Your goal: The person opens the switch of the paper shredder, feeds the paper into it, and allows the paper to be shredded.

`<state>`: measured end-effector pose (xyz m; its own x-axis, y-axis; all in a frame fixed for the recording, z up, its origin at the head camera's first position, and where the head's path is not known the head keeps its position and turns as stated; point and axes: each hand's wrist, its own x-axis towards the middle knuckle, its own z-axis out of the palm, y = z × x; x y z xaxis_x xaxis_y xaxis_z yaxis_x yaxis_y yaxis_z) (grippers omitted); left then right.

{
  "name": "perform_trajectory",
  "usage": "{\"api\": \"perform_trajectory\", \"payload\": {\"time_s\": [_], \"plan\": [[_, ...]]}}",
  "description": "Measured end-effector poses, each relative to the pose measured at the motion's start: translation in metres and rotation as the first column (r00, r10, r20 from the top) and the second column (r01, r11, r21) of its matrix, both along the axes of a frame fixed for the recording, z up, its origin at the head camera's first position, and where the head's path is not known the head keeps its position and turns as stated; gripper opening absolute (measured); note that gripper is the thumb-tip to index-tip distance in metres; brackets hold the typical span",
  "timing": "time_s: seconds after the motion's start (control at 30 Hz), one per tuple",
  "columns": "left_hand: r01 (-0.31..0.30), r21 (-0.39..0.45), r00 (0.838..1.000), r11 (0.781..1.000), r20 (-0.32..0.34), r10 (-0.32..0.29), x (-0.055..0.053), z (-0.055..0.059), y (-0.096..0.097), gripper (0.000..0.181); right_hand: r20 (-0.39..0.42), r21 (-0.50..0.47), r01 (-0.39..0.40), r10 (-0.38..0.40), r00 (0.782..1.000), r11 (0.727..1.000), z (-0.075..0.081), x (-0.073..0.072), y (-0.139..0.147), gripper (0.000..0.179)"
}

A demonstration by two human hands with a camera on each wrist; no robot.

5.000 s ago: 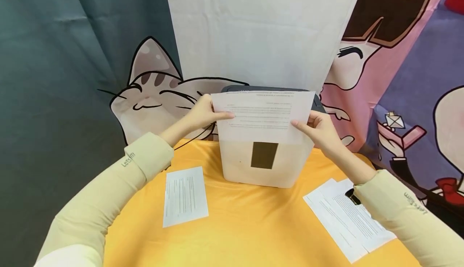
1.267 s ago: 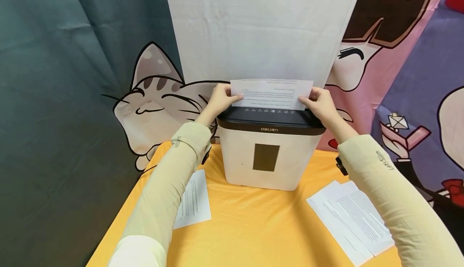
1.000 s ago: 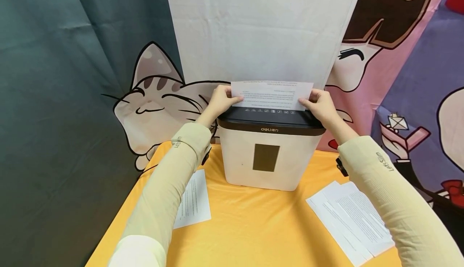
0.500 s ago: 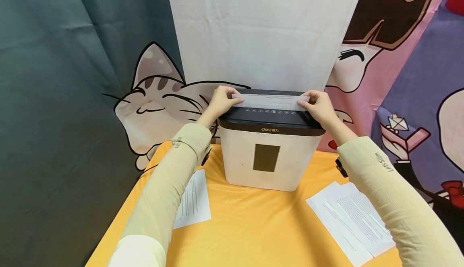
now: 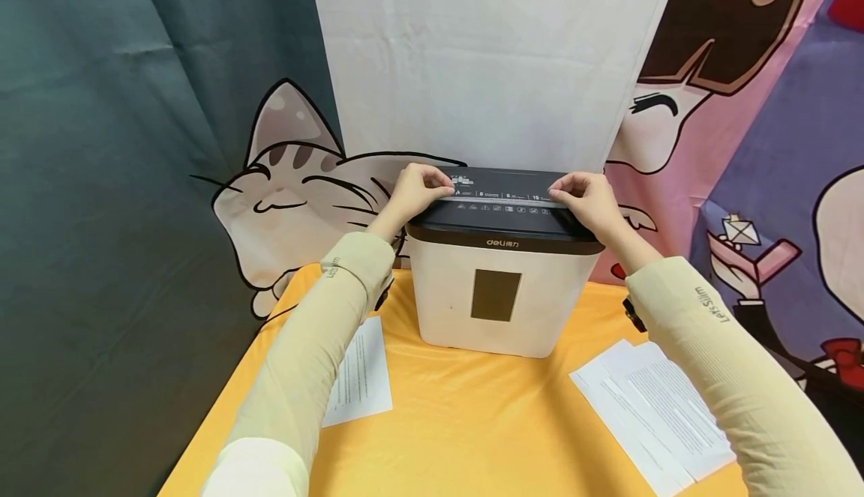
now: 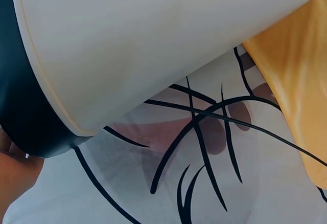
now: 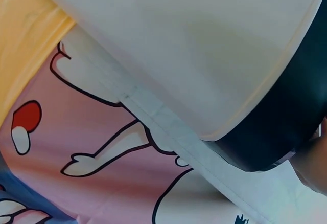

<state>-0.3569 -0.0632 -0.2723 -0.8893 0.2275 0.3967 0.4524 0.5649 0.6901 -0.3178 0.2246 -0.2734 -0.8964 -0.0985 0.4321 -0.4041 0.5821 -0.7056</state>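
Note:
A white paper shredder [image 5: 445, 287] with a black lid stands upright on the table. Of the printed paper sheet [image 5: 506, 201], only a thin pale strip shows along the slot in the lid. My left hand [image 5: 420, 188] is over the lid's left side, thumb and fingertips close together just above the strip's left end. Mirroring it, my right hand [image 5: 589, 196] is over the right side with loosely bent fingers. In the wrist views, the shredder's lid hides most of the left hand [image 6: 18, 175] and the right hand [image 7: 310, 168].
A printed sheet [image 5: 367, 373] lies left of the shredder, partly under my left sleeve. Several overlapping printed papers [image 5: 651, 407] lie to the right. A yellow cloth [image 5: 472, 422] covers the table. A thin black cable [image 6: 260, 127] runs beside the shredder; a printed curtain [image 5: 493, 55] hangs behind.
The sheet, first held up in front of the shredder, has gone down into the slot until a thin strip shows. The hands followed it onto the lid, and the fingertips have come off it.

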Motion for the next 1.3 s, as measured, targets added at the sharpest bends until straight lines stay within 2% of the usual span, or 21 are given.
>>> {"api": "perform_trajectory", "payload": {"time_s": [0.2, 0.33, 0.47, 0.63, 0.87, 0.97, 1.03, 1.17, 1.3], "plan": [[0.013, 0.0, 1.0, 1.0, -0.004, -0.013, 0.001, -0.002, -0.002, 0.013, -0.011, -0.002, -0.005, 0.005, 1.0, 1.0, -0.002, 0.001, -0.001, 0.02], [0.032, 0.032, 0.999, 0.999, -0.003, -0.032, 0.002, -0.004, -0.003, 0.013, -0.03, 0.002, 0.001, 0.0, 1.0, 1.0, -0.004, 0.002, -0.003, 0.018], [0.05, 0.061, 0.999, 0.997, -0.009, -0.049, 0.006, -0.007, -0.005, 0.012, -0.055, 0.01, -0.005, 0.006, 0.998, 1.0, -0.006, 0.007, -0.004, 0.018], [0.068, 0.046, 0.997, 0.997, -0.031, -0.066, 0.016, -0.011, -0.01, 0.011, -0.125, -0.029, -0.04, 0.036, 0.992, 0.999, -0.009, 0.018, -0.011, 0.015], [0.113, 0.05, 0.991, 0.992, -0.079, -0.109, 0.033, -0.019, -0.019, 0.01, -0.228, -0.119, -0.104, 0.075, 0.971, 0.987, 0.003, 0.059, -0.034, 0.011], [0.134, 0.057, 0.986, 0.989, -0.103, -0.128, 0.04, -0.023, -0.025, 0.011, -0.26, -0.172, -0.146, 0.098, 0.961, 0.974, -0.003, 0.066, -0.039, 0.009], [0.121, 0.054, 0.984, 0.991, -0.139, -0.112, 0.045, -0.026, -0.028, 0.012, -0.267, -0.217, -0.18, 0.119, 0.956, 0.959, -0.008, 0.069, -0.042, 0.008], [0.053, 0.064, 0.977, 0.997, -0.209, -0.039, 0.054, -0.034, -0.037, 0.012, -0.261, -0.31, -0.231, 0.151, 0.953, 0.922, -0.025, 0.07, -0.048, 0.007], [0.011, 0.096, 0.972, 0.995, -0.235, 0.012, 0.064, -0.044, -0.046, 0.011, -0.262, -0.346, -0.255, 0.168, 0.95, 0.903, -0.043, 0.074, -0.057, 0.006]]}}
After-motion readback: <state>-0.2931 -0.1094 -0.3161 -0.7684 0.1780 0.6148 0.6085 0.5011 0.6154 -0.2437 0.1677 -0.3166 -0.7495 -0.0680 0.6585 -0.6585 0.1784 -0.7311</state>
